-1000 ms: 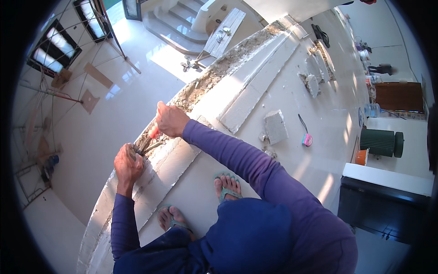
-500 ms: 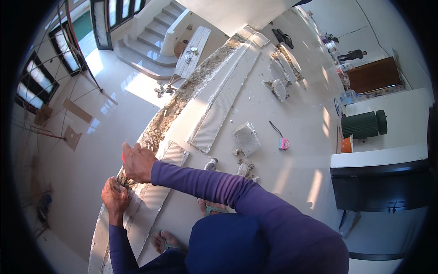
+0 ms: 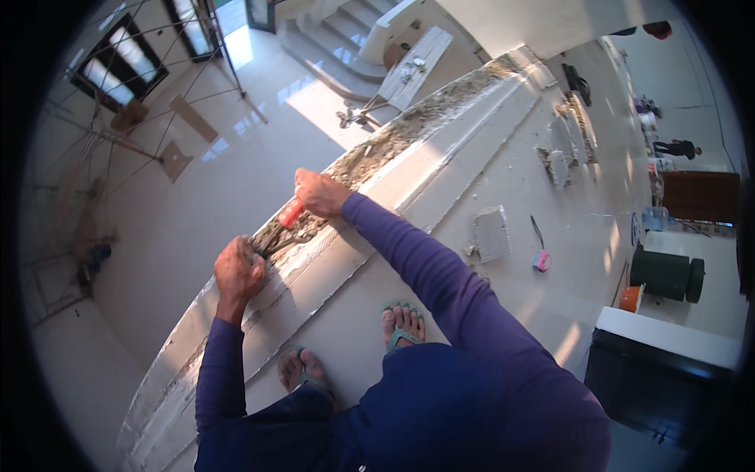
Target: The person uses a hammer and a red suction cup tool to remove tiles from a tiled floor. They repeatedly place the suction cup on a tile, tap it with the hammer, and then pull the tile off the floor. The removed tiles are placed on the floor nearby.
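My right hand [image 3: 321,193] is closed around the red handle of a tool [image 3: 292,212]. The handle slants down toward my left hand, and a thin dark part continues from it over the rubble; its exact kind is unclear. My left hand [image 3: 238,271] has its fingers curled at the ledge, by the tool's lower end. Whatever it grips is hidden by the fingers. Both hands are over a long strip of broken mortar and rubble [image 3: 377,157] along the top of a white ledge [image 3: 409,182], which drops to a lower floor on the left.
My sandalled feet [image 3: 403,322] stand beside the ledge. On the tiled floor lie a ribbed tile piece [image 3: 492,234], a pink tape measure [image 3: 541,260], broken slabs [image 3: 560,161] and black sandals [image 3: 576,84]. Beyond the ledge are a plank bench [image 3: 417,68], curved steps [image 3: 330,59] and scaffolding [image 3: 228,59].
My view has swung, shifting the scene to the right. My hands are farther apart, with the red handle more exposed. My feet now show more fully.
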The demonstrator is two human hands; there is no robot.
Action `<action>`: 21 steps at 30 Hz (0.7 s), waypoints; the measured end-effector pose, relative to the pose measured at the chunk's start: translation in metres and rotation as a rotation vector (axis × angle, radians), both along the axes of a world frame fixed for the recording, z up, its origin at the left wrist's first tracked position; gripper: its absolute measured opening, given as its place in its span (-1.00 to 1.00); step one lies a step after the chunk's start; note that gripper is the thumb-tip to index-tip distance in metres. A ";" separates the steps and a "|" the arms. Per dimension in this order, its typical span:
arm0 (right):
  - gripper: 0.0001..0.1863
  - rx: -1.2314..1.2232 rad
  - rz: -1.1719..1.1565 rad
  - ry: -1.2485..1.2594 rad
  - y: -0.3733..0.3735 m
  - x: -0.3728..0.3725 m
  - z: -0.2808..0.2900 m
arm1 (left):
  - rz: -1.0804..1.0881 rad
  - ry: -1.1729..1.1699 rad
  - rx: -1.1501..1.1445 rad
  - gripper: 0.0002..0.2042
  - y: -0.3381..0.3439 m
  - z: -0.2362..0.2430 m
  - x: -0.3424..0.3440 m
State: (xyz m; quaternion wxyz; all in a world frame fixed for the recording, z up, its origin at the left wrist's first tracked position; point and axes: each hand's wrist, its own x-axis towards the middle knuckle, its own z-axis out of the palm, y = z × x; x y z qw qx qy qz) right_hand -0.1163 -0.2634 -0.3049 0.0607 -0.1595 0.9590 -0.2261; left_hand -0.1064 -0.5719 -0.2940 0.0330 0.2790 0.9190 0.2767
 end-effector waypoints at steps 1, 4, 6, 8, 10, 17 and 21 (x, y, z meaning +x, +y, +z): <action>-0.79 -0.143 -0.050 0.033 0.001 0.003 0.007 | 0.035 -0.035 0.000 -0.55 0.012 0.014 0.000; -0.69 -0.136 -0.210 -0.178 -0.032 0.008 0.064 | 0.046 -0.166 -0.083 -0.55 0.017 0.034 0.000; -0.66 -0.126 -0.312 -0.215 -0.040 0.013 0.075 | 0.048 -0.185 -0.094 -0.53 0.019 0.033 0.001; -0.65 -0.118 -0.385 -0.302 -0.065 0.023 0.119 | 0.068 -0.211 -0.109 -0.53 0.014 0.033 0.003; -0.64 -0.095 -0.417 -0.317 -0.072 0.030 0.133 | 0.085 -0.233 -0.123 -0.53 0.016 0.040 0.006; -0.74 -0.071 -0.102 -0.127 0.022 0.009 0.033 | 0.060 -0.196 -0.065 -0.54 0.029 0.033 0.005; -0.77 -0.722 -0.567 -0.628 0.008 0.010 0.028 | 0.096 -0.246 -0.096 -0.58 0.024 0.040 0.005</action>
